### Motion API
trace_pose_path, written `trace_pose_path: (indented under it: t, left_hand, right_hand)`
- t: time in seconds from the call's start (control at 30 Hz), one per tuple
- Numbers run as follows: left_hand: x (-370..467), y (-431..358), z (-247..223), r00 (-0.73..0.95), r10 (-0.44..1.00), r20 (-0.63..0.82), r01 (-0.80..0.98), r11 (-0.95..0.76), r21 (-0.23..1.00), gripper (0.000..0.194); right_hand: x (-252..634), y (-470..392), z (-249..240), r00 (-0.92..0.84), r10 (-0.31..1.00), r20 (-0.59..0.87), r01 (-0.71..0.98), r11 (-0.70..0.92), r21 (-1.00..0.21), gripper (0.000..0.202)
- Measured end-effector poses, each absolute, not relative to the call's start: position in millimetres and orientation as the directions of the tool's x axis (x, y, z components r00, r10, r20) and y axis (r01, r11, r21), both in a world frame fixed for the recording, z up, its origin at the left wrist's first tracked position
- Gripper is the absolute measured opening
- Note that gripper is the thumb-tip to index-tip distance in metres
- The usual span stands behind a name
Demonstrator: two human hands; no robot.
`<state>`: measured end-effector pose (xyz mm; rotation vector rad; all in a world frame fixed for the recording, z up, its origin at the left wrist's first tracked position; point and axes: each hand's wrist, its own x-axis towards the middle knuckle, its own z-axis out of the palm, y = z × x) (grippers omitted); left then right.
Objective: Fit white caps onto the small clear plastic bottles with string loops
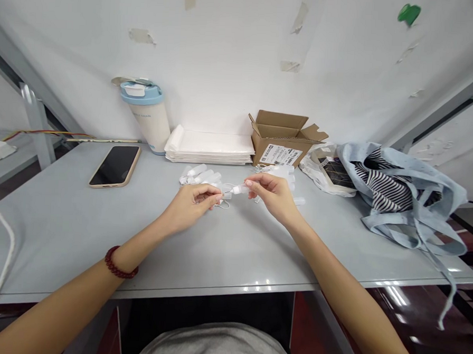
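Over the middle of the grey table, my right hand [270,193] pinches a small white plastic bottle [239,189] whose narrow tip points left. My left hand [195,204], just left of it, has its thumb and fingers pressed together on a thin white cord [224,205] that loops below the fingertips. A small clear piece also shows at those fingertips. Behind my left hand lies a pile of small white bottles [200,174]. Another group of translucent bottles [283,174] rests behind my right hand, partly covered by it.
A phone [115,166] and a blue-lidded tumbler [150,117] are at the left. Stacked white envelopes [214,147] and an open cardboard box [281,142] stand by the wall. At the right lie a plastic bag [327,174] and a light blue cloth bag [414,191]. The table's front edge [222,291] is near.
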<state>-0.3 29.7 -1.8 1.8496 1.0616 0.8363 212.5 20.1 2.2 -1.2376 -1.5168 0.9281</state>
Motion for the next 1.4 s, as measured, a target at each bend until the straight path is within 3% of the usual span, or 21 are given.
trace_pose_path:
  t: [0.3, 0.97, 1.4]
  left_hand:
    - [1.0, 27.6, -2.3, 0.436, 0.891, 0.129, 0.280, -0.270, 0.921, 0.020]
    - [1.4, 27.2, -0.8, 0.431, 0.893, 0.127, 0.305, -0.276, 0.911, 0.024]
    - [0.7, 27.6, -4.2, 0.392, 0.912, 0.120, 0.290, -0.246, 0.925, 0.021]
  right_hand:
    - [209.8, 18.1, 4.0, -0.064, 0.980, 0.189, 0.244, 0.199, -0.949, 0.033]
    - [209.9, 17.4, 5.0, -0.077, 0.980, 0.185, 0.237, 0.198, -0.951, 0.031]
    - [201.3, 10.8, 1.5, -0.061, 0.966, 0.250, 0.370, 0.255, -0.893, 0.027]
